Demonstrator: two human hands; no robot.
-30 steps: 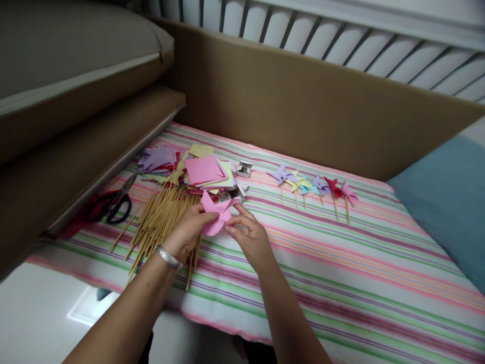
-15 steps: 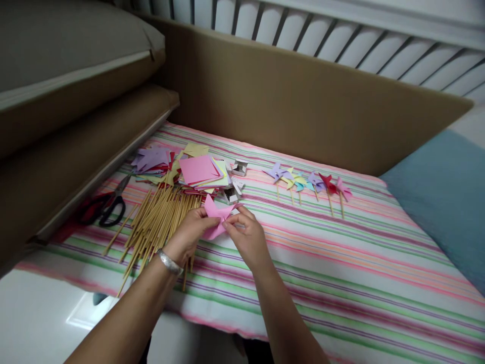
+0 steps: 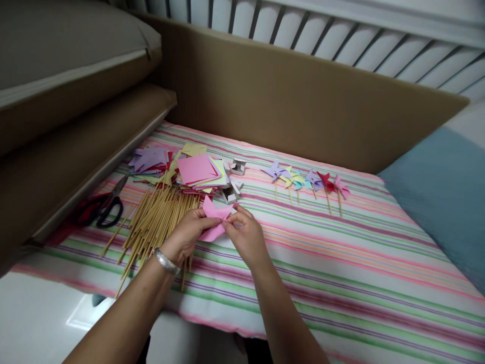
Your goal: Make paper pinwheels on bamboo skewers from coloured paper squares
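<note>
My left hand [image 3: 185, 235] and right hand [image 3: 246, 235] pinch the pink paper pinwheel [image 3: 213, 217] between closed fingertips, keeping its folded tips together; bamboo sticks [image 3: 155, 220] lie just beside my left hand for easy reach.

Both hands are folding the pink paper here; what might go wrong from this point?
1. The left hand and right hand pinch the pink paper by its folded tips; a tip may spring loose.
2. The left wrist hangs over the loose sticks; a nudge may scatter them.
3. The small white boxes lie close to the fingers and may get knocked.
</note>
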